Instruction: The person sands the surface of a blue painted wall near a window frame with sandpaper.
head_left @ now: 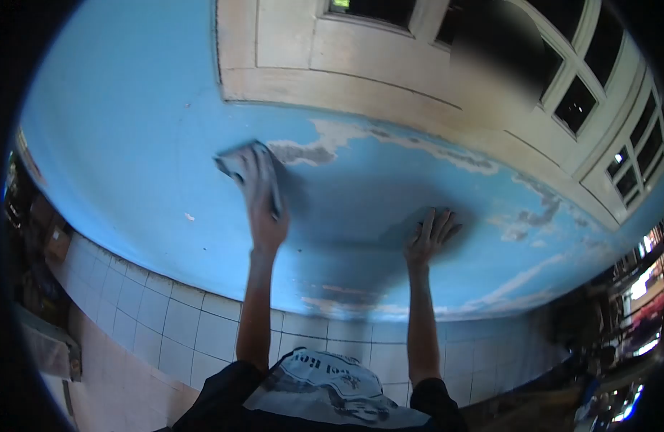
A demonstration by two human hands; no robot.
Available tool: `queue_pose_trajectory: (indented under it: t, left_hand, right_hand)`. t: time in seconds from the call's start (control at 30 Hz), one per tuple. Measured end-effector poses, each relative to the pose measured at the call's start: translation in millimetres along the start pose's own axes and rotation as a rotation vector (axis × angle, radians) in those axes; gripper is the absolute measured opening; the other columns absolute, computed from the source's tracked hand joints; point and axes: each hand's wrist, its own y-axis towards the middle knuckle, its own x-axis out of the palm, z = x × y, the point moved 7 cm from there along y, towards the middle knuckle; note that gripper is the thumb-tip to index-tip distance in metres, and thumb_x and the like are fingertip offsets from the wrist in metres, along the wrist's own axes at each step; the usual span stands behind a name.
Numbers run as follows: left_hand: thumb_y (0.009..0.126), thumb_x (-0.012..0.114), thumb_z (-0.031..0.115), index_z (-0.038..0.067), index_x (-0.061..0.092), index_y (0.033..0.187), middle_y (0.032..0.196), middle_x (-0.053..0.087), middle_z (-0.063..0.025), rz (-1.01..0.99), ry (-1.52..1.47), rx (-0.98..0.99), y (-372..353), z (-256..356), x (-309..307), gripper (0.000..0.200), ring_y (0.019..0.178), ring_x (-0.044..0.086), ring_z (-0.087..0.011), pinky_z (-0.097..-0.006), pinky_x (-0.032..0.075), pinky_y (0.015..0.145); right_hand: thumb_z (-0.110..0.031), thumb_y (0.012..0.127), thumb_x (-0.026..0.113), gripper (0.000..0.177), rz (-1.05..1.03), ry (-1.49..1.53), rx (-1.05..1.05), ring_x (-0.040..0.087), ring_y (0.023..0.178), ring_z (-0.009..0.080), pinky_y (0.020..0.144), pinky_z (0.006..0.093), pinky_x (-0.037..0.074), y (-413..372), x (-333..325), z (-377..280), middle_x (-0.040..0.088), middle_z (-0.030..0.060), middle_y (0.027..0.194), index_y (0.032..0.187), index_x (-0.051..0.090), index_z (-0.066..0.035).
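My left hand [260, 191] presses a thin, dark folded sheet of what looks like sandpaper [231, 158] against the light blue wall [130, 151]. The sheet's corner sticks out past the fingers, and an edge shows near the wrist; the palm hides the rest. Lower and to the right, my right hand [434, 234] rests on the same wall with its fingers stretched apart, holding nothing visible. Beside the left hand, a grey and whitish patch of bare wall [299, 153] shows where the paint is gone.
A cream panelled frame with glass panes [332, 54] rises above the blue paint. More peeled patches [541, 201] run along its lower edge to the right. White tiles [181, 324] line the wall's foot. Cluttered items [634, 302] stand at the far right.
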Motion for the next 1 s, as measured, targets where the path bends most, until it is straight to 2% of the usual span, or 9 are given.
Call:
queue_pose_trajectory:
  t: [0.2, 0.43, 0.53, 0.6, 0.63, 0.73, 0.8, 0.9, 1.0]
  left_hand:
    - [0.073, 0.054, 0.002, 0.000, 0.024, 0.147, 0.153, 0.019, -0.0247, -0.037, 0.082, 0.054, -0.6, 3.6, 10.5, 0.079, 0.143, 0.007, -0.0442, -0.0653, -0.001, 0.109]
    - [0.069, 0.059, 0.005, 0.008, 0.029, 0.148, 0.152, 0.024, -0.0182, -0.207, 0.008, -0.050, -33.0, 2.4, 19.8, 0.084, 0.142, 0.014, -0.0431, -0.0678, 0.005, 0.108]
    - [0.069, 0.060, 0.005, 0.008, 0.029, 0.148, 0.153, 0.024, -0.0168, -0.219, 0.024, -0.049, -32.4, 2.4, 17.8, 0.084, 0.142, 0.013, -0.0429, -0.0678, 0.005, 0.108]
    - [0.069, 0.061, 0.006, 0.009, 0.028, 0.148, 0.154, 0.024, -0.0154, -0.237, 0.007, -0.040, -31.9, 3.6, 20.6, 0.085, 0.142, 0.012, -0.0422, -0.0680, 0.004, 0.108]
    - [0.068, 0.062, 0.007, 0.009, 0.027, 0.148, 0.154, 0.023, -0.0151, -0.226, 0.027, -0.035, -32.6, 3.1, 20.8, 0.087, 0.142, 0.012, -0.0418, -0.0683, 0.004, 0.108]
    - [0.067, 0.065, 0.009, 0.010, 0.026, 0.149, 0.154, 0.023, -0.0140, -0.195, 0.056, -0.028, -36.2, 1.6, 25.8, 0.090, 0.143, 0.012, -0.0409, -0.0687, 0.004, 0.108]
    - [0.067, 0.067, 0.011, 0.011, 0.026, 0.149, 0.154, 0.022, -0.0134, -0.164, 0.076, -0.032, -37.4, 1.6, 27.1, 0.092, 0.143, 0.012, -0.0404, -0.0688, 0.004, 0.108]
    - [0.071, 0.068, 0.017, 0.007, 0.032, 0.146, 0.153, 0.023, -0.0199, -0.386, 0.146, 0.074, -41.4, 6.2, 38.1, 0.083, 0.143, 0.013, -0.0395, -0.0676, 0.004, 0.108]
    - [0.076, 0.052, 0.000, 0.001, 0.033, 0.144, 0.151, 0.025, -0.0229, -0.151, 0.051, 0.025, -10.2, -11.5, 4.2, 0.071, 0.143, 0.013, -0.0406, -0.0636, 0.002, 0.110]
  right_hand:
    - [-0.028, 0.101, 0.034, 0.050, 0.075, 0.115, 0.470, 0.016, 0.141, 0.0425, 0.111, 0.0611, 0.004, -12.3, -8.1, -6.5, 0.020, 0.0323, 0.149, 0.139, 0.036, 0.004]
    - [-0.025, 0.101, 0.036, 0.049, 0.021, 0.037, 0.074, 0.015, 0.142, 0.0411, 0.113, 0.0591, 0.006, -2.8, 6.8, -33.2, 0.022, 0.0238, 0.152, 0.143, 0.032, 0.002]
    - [-0.029, 0.102, 0.035, 0.053, -0.053, 0.053, 0.244, 0.013, 0.143, 0.0377, 0.115, 0.0542, 0.010, -67.1, -0.6, -37.0, 0.018, 0.0212, 0.154, 0.145, 0.028, 0.001]
    - [-0.027, 0.102, 0.036, 0.053, 0.049, 0.309, 0.932, 0.015, 0.143, 0.0382, 0.114, 0.0551, 0.013, -101.5, -5.8, -24.1, 0.017, 0.0194, 0.154, 0.146, 0.025, 0.000]
    - [-0.027, 0.102, 0.036, 0.053, 0.052, 0.302, 0.936, 0.015, 0.143, 0.0382, 0.114, 0.0551, 0.013, -101.0, -8.4, -28.6, 0.017, 0.0194, 0.154, 0.146, 0.025, 0.000]
    - [-0.026, 0.102, 0.035, 0.052, -0.009, 0.239, 0.905, 0.015, 0.142, 0.0387, 0.113, 0.0567, 0.015, -84.1, -11.8, -40.0, 0.015, 0.0198, 0.155, 0.147, 0.023, -0.002]
    - [-0.025, 0.102, 0.033, 0.049, 0.014, 0.164, 0.240, 0.016, 0.142, 0.0401, 0.113, 0.0581, 0.014, -50.8, -9.9, -71.0, 0.019, 0.0219, 0.153, 0.145, 0.029, -0.002]
    - [-0.026, 0.100, 0.038, 0.046, -0.144, 0.119, 0.065, 0.019, 0.141, 0.0405, 0.111, 0.0611, 0.014, -31.7, 20.5, -71.8, 0.026, 0.0226, 0.150, 0.142, 0.037, -0.006]
    - [-0.023, 0.098, 0.041, 0.044, 0.024, 0.071, -0.070, 0.022, 0.140, 0.0396, 0.112, 0.0611, 0.012, -27.9, 22.2, -71.4, 0.031, 0.0229, 0.148, 0.138, 0.042, -0.005]
